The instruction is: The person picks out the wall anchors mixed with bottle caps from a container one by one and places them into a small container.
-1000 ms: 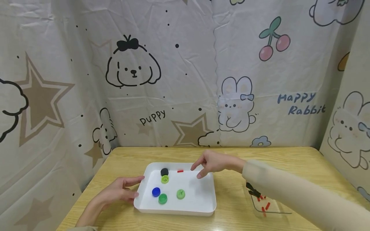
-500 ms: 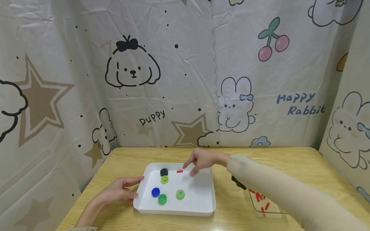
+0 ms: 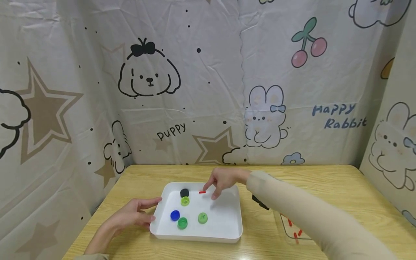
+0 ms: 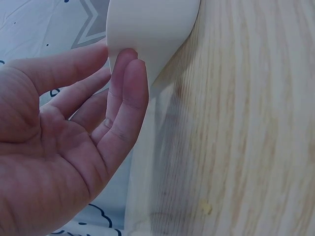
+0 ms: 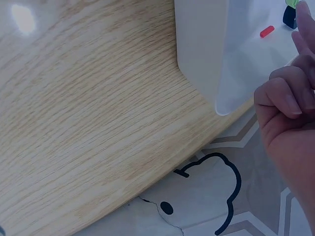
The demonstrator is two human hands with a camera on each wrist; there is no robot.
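My left hand holds the left end of a white tray; in the left wrist view several fingers lie curved against its outer wall. Over the tray's back part, my right hand has its index fingertip right by a small red stick, with the thumb apart. The other fingers are curled in the right wrist view and grip nothing. In the tray lie bottle caps: a black one, a yellow-green one, a blue one, a green one and a light green one.
A clear container with several red sticks stands to the right, partly hidden by my right sleeve. Everything rests on a wooden table. Behind it hangs a printed cloth.
My right hand has moved left across the tray, bringing its index fingertip to the red stick. The sleeve now hides more of the clear container. My left hand stays in place.
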